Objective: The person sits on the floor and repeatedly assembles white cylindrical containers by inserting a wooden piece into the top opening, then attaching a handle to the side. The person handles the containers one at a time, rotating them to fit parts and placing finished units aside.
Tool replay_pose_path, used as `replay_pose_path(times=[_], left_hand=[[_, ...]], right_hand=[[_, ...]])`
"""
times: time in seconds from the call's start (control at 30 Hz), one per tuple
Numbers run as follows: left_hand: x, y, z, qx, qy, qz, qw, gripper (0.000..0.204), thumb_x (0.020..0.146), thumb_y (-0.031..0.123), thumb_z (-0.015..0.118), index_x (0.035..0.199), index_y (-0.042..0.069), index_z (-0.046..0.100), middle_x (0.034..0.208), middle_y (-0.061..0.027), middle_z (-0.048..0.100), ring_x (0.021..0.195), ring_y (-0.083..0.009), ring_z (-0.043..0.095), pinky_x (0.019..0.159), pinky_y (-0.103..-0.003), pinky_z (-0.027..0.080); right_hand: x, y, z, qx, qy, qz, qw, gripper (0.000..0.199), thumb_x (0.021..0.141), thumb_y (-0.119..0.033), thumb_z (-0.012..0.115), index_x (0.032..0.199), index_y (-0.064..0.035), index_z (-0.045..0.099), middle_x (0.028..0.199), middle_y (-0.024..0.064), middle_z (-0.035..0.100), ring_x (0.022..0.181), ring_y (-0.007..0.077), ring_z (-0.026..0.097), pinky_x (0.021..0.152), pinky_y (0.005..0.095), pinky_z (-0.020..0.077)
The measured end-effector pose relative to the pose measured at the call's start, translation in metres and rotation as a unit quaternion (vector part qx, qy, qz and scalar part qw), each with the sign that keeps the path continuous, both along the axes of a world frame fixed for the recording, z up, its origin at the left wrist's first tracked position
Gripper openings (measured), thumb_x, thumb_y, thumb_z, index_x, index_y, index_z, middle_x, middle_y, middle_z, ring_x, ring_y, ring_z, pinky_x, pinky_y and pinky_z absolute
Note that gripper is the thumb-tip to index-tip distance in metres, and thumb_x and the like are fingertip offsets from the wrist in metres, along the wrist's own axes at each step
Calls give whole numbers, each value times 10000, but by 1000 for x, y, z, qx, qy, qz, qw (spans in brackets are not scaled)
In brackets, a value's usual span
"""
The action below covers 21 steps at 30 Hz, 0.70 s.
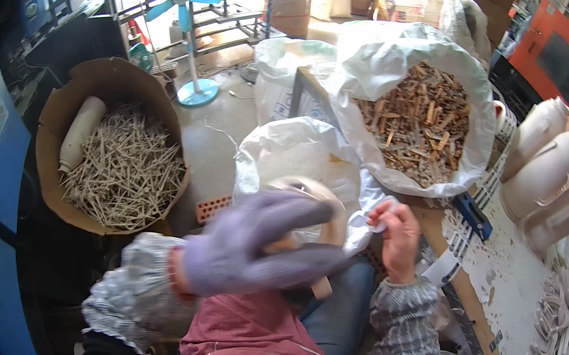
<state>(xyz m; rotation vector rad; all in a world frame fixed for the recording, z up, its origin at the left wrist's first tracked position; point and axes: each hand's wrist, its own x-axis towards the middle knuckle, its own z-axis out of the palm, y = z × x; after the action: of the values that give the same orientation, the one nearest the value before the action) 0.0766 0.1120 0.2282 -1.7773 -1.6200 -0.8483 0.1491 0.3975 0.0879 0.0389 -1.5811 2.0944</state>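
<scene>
One blurred cream piece [327, 194] curves just beyond the left hand [243, 242].

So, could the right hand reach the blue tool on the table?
Probably yes: the blue tool lies near the right hand, nothing evident blocking, though that hand seems to pinch something pale.

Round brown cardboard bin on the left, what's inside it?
The round brown cardboard bin holds thin beige stick-like pieces, with a pale bottle-shaped piece along its left side. The pile covers its bottom and anything buried.

No lettering or numbers can be read.
</scene>
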Motion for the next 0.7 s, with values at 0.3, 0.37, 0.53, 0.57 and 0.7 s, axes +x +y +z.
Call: replay_pose_path(times=[0.3,0.37,0.53,0.57,0.7], left_hand=[[21,113,-76,-18,-256,-17,966,992,551,261,914,1378,-6,433,1262,-205,575,1179,-391,556,991,-460,450],[21,115,-73,-27,-257,-33,966,1013,547,262,911,1394,-4,424,1254,-208,579,1161,-387,567,997,-455,446],[31,111,-81,-54,-271,-66,959,942,583,206,831,1417,52,424,1284,-152,569,1205,-356,534,1026,-469,413],[34,109,-84,-53,-270,-75,958,944,573,195,827,1416,55,427,1283,-152,570,1205,-354,535,1027,-469,412],[38,110,-83,-47,-285,-86,954,869,565,199,815,1364,78,496,1266,-127,588,1202,-349,542,1024,-463,417]], right_hand=[[77,-24,92,178,-72,10,981,248,891,84,512,1120,-12,522,1202,137,566,1087,211,614,913,329,534],[79,-28,96,380,-34,-69,922,204,842,97,563,1021,-1,572,1033,129,635,893,213,668,748,309,541],[85,-33,92,587,-97,-18,804,142,782,-37,598,920,-32,566,888,157,624,835,334,636,693,404,527],[86,-36,91,593,-104,-21,798,132,775,-22,599,904,-31,574,882,158,628,823,340,636,694,402,529],[92,-47,83,634,-84,-90,763,104,794,-116,615,874,-56,587,844,127,618,821,311,633,693,389,532]])
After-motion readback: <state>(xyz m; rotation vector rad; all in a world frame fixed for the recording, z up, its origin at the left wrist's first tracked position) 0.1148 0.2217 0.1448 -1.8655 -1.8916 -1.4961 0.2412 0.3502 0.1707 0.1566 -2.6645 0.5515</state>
